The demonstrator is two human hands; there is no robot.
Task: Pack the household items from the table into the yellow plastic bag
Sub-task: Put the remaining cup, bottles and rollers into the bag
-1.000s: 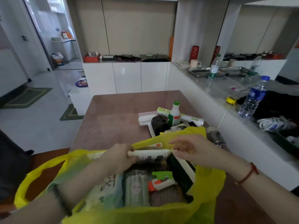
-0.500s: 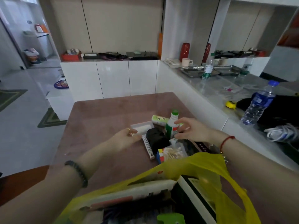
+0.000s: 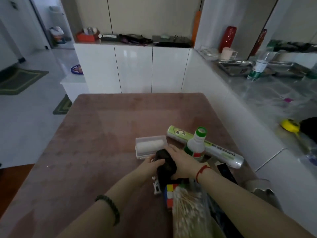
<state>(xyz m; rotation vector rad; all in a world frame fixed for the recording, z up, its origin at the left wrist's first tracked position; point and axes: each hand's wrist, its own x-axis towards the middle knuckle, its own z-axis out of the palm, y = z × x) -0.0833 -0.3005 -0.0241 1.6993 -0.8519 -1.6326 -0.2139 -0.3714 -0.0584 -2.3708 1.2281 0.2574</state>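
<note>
1. Stretching across the middle of the view, brown desk (image 3: 103, 134) with a cluster of household items near its right edge
2. Lying slantwise at the far side of that cluster, long green-and-white roll (image 3: 216, 149), its near end toward the desk's right edge
3. Sprawled at the near end, clear pack of cotton swabs (image 3: 187, 208)
4. Sitting left of the long roll, clear box (image 3: 151, 146) with a white roll inside
5. Standing upright just in front of the long roll, white bottle (image 3: 195, 148) with a green cap
6. Held between both hands, black bundle (image 3: 165, 166), just this side of the clear box and left of the bottle; resting on the desk or lifted, cannot tell
7. Closed round the bundle's left side with curled fingers, left grip (image 3: 152, 164), a dark bead bracelet on that wrist
8. Cupped over the bundle's right side, thumb tucked beneath, right grip (image 3: 181, 160), a red cord on that wrist
9. Wedged between bundle and swabs, coloured puzzle cube (image 3: 169, 194)
10. Poking out beneath the bundle, white comb-like piece (image 3: 156, 184)
</note>
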